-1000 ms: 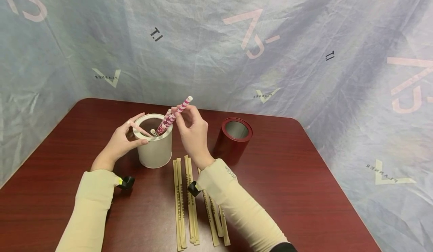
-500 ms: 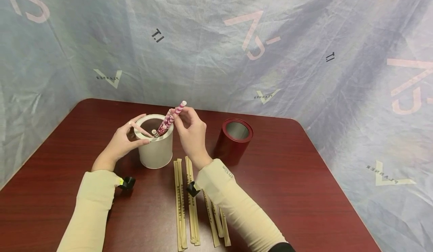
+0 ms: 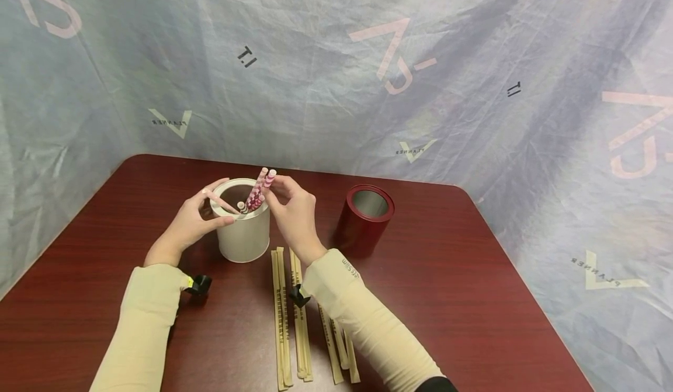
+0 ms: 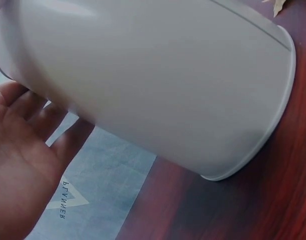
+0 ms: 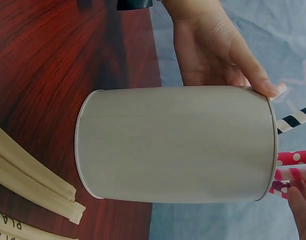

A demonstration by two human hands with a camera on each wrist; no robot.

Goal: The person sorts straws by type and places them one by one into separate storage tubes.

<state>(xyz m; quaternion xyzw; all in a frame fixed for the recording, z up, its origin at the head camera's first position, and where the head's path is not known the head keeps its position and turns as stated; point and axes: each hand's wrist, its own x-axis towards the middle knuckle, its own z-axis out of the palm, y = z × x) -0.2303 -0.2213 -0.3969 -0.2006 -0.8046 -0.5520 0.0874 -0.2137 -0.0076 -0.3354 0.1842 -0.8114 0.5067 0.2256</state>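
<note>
A white canister (image 3: pixel 243 241) stands upright on the table, holding several patterned paper straws. My left hand (image 3: pixel 184 222) grips it at the left, thumb at the front of the rim and fingers around the far side. On the right of the opening, my right hand (image 3: pixel 295 214) pinches a pink-and-white striped straw (image 3: pixel 270 177) near its top, its lower part inside the canister. Close beside it lean other pink and dotted straws (image 5: pixel 294 157). A black-and-white striped straw (image 5: pixel 296 120) also sticks out, and a pale pink straw (image 3: pixel 223 203) leans toward my left fingers.
To the right stands a red canister (image 3: pixel 364 222) with its top uncovered. Several slim brown paper-wrapped sticks (image 3: pixel 281 322) with printed lettering lie in front, partly under my right forearm. A printed grey-blue cloth (image 3: pixel 315 100) hangs behind the dark red table (image 3: pixel 447 287).
My right hand has lowered the pink-and-white striped straw into the white canister, moving slightly left and down. The left hand keeps its hold on the canister.
</note>
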